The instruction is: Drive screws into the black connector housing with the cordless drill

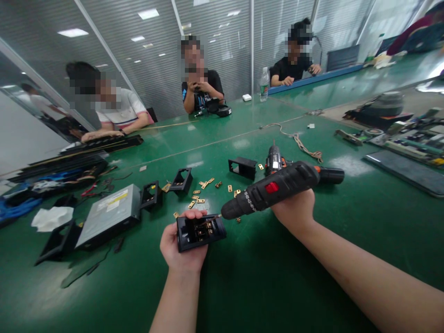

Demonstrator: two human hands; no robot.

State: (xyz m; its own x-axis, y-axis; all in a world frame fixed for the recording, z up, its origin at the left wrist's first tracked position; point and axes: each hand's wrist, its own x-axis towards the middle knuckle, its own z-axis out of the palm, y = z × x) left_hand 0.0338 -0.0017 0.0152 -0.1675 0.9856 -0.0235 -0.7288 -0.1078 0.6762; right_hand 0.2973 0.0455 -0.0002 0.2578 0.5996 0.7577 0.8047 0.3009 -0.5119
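Note:
My left hand [185, 247] is wrapped round a small black plastic housing [187, 231], its open side facing up and brass-coloured contacts showing inside. My right hand [294, 208] grips a black cordless drill [256, 194] with a red switch. The drill points left, and its thin bit reaches into the housing; whether it touches a screw is too small to tell. Just beyond my left hand, several small brass plates [200, 201] lie scattered on the green table [229, 286]. More black housings [181, 180] stand behind and to the left of them.
A second drill [274, 159] lies behind the first. On the left are a silver disc drive [109, 215], a white tissue [52, 218] and blue cables [17, 206]. A dark flat panel [407, 171] and circuit boards [416, 134] lie right. Several people sit across the table.

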